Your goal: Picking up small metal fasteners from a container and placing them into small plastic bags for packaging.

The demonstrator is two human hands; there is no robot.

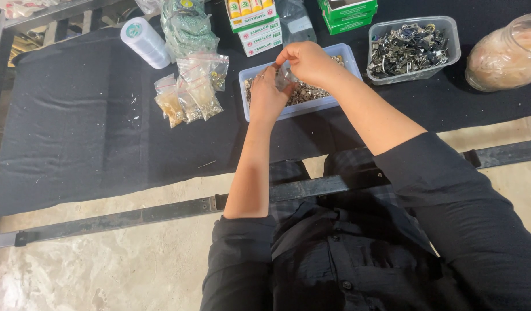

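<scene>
A black cloth (87, 126) covers the surface. Over the far tray (346, 57) of small metal parts, the left hand (265, 95) and right hand (305, 60) pinch a small clear bag (284, 76) between closed fingertips. Filled bags (190, 95) lie left. This looks like bagging; the bag's mouth needs holding open.

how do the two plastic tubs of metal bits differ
The blue-rimmed tub sits under both hands and holds small, pale silvery pieces; the clear tub stands untouched to its right, piled with bigger, darker metal parts. Both are open rectangular plastic tubs on the black cloth.
</scene>
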